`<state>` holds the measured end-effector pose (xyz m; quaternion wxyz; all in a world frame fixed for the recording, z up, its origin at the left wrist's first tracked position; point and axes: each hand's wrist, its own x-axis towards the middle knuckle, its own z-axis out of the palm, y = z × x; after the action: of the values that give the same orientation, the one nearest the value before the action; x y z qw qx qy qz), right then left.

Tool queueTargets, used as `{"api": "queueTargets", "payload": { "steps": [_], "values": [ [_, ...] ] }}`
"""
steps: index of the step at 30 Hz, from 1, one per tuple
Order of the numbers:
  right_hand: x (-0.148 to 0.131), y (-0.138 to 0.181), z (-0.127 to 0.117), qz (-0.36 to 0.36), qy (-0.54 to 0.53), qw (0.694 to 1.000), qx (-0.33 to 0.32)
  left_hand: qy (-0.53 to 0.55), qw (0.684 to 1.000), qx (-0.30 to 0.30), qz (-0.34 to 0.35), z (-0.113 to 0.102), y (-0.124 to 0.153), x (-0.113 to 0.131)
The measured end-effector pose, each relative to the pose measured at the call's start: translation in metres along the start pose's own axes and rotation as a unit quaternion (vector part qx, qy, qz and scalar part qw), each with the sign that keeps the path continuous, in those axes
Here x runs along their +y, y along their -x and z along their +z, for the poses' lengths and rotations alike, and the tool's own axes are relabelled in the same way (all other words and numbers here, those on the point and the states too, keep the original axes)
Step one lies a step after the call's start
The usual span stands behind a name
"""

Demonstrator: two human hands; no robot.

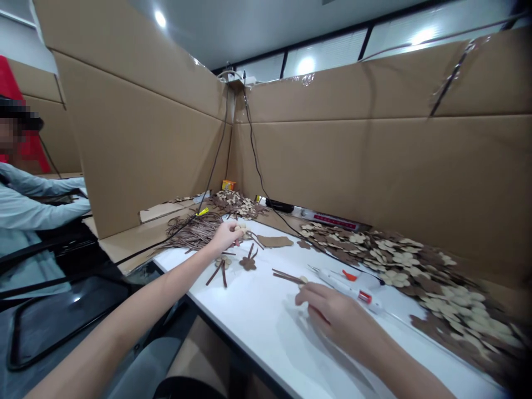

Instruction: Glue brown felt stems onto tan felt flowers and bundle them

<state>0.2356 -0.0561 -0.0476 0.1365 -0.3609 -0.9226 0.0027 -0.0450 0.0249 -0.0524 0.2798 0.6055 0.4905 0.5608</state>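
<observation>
Seemingly a pale, petalled wooden cutout [241,227]

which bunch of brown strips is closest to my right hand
The small bundle of brown strips just left of the right hand; the big tangled heap lies far off, behind the left hand.

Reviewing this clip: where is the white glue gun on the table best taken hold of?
Probably by the white body, between the orange part and the red band, coming from the near right, where the right hand is. The gun lies on its side with its metal tip pointing away to the left, so this grip keeps fingers clear of the tip.
</observation>
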Motion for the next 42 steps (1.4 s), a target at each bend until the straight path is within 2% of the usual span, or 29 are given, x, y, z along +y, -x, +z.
{"api": "queueTargets", "payload": {
  "steps": [4, 9, 11, 16, 21, 42],
  "values": [
    [0.019, -0.002, -0.005, 0.082, 0.046, 0.995, 0.033, -0.032, 0.999, -0.021, 0.007, 0.002, 0.002, 0.0],
    [0.012, -0.007, -0.01, 0.244, 0.104, 0.964, -0.011, -0.105, 0.993, 0.012, 0.06, 0.0, 0.003, -0.002],
    [0.006, -0.008, -0.007, 0.28, 0.117, 0.952, -0.028, -0.147, 0.984, 0.013, 0.094, -0.001, 0.006, -0.001],
    [0.002, -0.008, 0.005, 0.288, 0.135, 0.947, -0.045, -0.249, 0.953, -0.045, 0.165, 0.0, 0.016, 0.003],
    [0.004, -0.008, 0.009, 0.284, 0.134, 0.948, -0.051, -0.3, 0.934, -0.079, 0.175, 0.0, 0.018, 0.004],
    [0.005, -0.007, 0.007, 0.267, 0.045, 0.961, -0.048, -0.294, 0.939, -0.091, 0.153, 0.0, 0.014, -0.008]
  ]
}}
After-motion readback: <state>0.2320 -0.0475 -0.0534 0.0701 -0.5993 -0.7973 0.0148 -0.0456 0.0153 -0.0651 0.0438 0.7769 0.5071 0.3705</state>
